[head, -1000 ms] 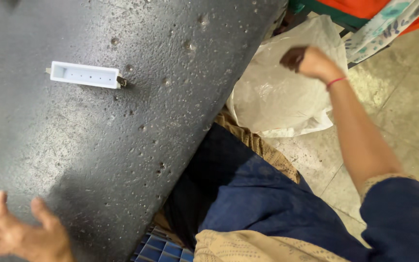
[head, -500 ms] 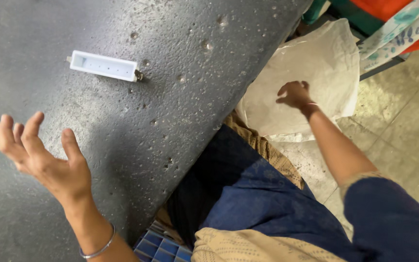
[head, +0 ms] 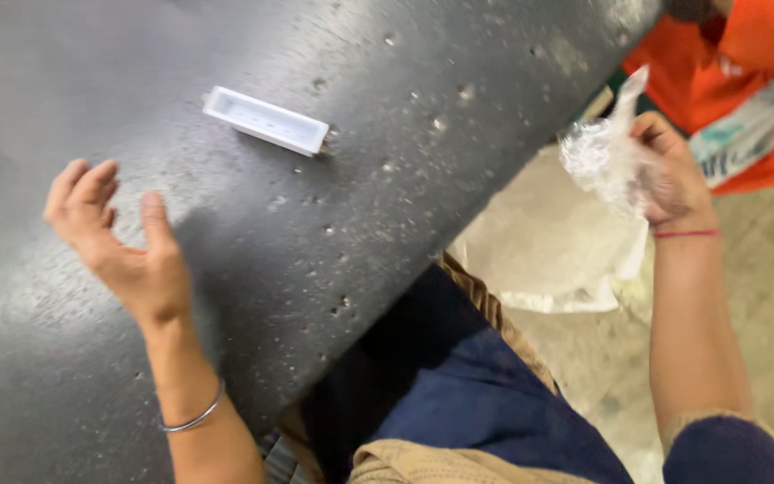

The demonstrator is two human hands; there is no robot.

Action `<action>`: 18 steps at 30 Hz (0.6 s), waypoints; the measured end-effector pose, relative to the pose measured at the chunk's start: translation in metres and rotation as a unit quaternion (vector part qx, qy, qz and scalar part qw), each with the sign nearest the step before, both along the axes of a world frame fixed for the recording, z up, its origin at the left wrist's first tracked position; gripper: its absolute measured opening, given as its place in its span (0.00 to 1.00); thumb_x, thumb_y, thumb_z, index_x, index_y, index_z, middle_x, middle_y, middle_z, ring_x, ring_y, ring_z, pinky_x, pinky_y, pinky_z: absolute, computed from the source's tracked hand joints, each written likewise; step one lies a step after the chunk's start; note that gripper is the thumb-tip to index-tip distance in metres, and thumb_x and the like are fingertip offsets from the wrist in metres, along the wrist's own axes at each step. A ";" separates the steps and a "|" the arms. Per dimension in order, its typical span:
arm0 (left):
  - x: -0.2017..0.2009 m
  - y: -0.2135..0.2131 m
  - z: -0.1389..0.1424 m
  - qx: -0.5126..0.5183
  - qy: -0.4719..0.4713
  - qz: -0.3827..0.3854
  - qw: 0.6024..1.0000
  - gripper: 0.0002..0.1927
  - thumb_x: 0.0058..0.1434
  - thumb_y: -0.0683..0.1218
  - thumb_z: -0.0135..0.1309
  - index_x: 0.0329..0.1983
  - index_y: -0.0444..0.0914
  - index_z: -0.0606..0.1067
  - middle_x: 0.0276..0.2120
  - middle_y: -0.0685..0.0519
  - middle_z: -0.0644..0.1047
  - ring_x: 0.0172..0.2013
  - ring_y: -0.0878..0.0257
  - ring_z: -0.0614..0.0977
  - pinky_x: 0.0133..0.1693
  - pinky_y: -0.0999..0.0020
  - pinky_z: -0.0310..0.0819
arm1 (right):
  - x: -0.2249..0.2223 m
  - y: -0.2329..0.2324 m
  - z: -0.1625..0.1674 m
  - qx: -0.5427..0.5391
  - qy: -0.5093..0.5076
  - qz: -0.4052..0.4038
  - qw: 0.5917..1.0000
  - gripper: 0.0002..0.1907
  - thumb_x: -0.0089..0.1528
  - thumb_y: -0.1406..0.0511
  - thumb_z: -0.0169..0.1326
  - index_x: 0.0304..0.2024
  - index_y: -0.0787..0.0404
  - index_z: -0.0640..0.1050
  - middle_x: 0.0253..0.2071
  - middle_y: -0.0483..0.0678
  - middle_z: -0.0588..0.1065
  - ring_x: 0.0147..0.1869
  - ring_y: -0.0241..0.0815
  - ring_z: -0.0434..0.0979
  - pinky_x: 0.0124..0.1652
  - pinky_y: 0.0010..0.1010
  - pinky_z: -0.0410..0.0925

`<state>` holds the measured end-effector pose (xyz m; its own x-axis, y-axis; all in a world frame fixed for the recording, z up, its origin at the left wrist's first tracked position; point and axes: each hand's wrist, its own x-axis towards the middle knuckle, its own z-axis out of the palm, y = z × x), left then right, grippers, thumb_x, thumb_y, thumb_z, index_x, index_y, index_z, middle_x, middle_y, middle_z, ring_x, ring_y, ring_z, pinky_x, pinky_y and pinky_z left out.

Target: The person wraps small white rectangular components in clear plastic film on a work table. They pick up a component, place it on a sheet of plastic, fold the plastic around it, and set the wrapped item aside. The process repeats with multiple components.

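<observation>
- My right hand point(head: 674, 184) is closed around a crumpled clear plastic bag point(head: 604, 154), held up off the edge of the desk point(head: 423, 224), above a white bag point(head: 553, 255) lying on the floor.
- My left hand point(head: 123, 246) hovers over the dark speckled desk, palm up, fingers spread and lightly curled, holding nothing.
- A white rectangular plastic piece point(head: 266, 120) lies flat on the desk beyond my left hand, apart from it.
- A thin metal bangle point(head: 192, 419) sits on my left wrist, a red thread point(head: 684, 234) on my right.
</observation>
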<state>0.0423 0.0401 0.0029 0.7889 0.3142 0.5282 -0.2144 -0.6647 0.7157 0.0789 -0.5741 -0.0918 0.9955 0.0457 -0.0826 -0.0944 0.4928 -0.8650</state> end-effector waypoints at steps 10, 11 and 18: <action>-0.002 0.005 -0.002 -0.382 0.002 -0.282 0.880 0.36 0.67 0.55 0.58 0.74 0.39 0.62 0.63 0.48 0.73 0.64 0.56 0.75 0.66 0.60 0.71 | 0.086 0.319 0.122 -0.082 -0.138 0.284 0.945 0.05 0.68 0.72 0.58 0.44 0.61 0.75 0.42 0.45 0.77 0.43 0.33 0.76 0.42 0.24 0.71; -0.002 0.008 -0.004 -0.393 0.005 -0.286 0.874 0.38 0.65 0.52 0.61 0.74 0.39 0.60 0.62 0.48 0.73 0.59 0.58 0.76 0.61 0.63 0.74 | 0.094 0.356 0.124 -0.110 -0.149 0.300 0.936 0.05 0.69 0.73 0.58 0.44 0.62 0.75 0.42 0.44 0.76 0.43 0.32 0.75 0.43 0.23 0.70; 0.017 0.022 -0.019 -0.526 -0.099 -0.063 0.842 0.24 0.62 0.38 0.63 0.60 0.29 0.72 0.42 0.49 0.80 0.38 0.67 0.81 0.41 0.72 0.79 | 0.100 0.484 0.133 -0.111 -0.148 0.394 0.900 0.07 0.69 0.68 0.50 0.48 0.63 0.76 0.48 0.48 0.76 0.51 0.34 0.75 0.52 0.28 0.69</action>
